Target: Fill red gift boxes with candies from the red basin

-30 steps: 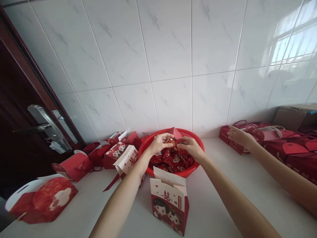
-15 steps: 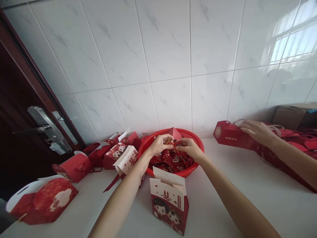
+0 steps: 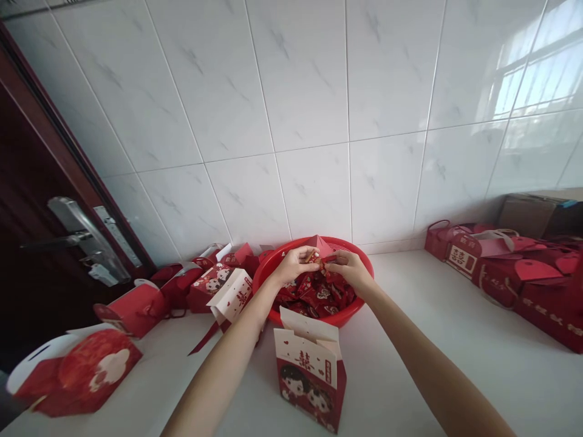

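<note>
A red plastic basket (image 3: 364, 261) stands against the tiled wall, holding many red wrapped candies (image 3: 321, 294). Over its middle, my left hand (image 3: 296, 265) has its fingers closed on a small wrapped candy with gold and red on it. My right hand (image 3: 348, 269), just to the right, pinches at red wrapping beside it; the fingertips of both hands nearly meet. In front of the basket a red and white box (image 3: 310, 379) with two cartoon figures stands upright, its top flaps open. A second white-topped box (image 3: 232, 297) leans left of the basket, partly behind my left forearm.
Several red gift boxes (image 3: 139, 306) line the left side, with a larger rounded one (image 3: 91, 370) at the front left. More red boxes (image 3: 501, 273) stand along the right. A brown carton (image 3: 526, 215) sits behind them. A door handle (image 3: 75, 233) is at the left.
Another person's hand and arm have left the right side, and the red box that hand touched has gone from its place. My hands stay over the basket, almost unmoved.
</note>
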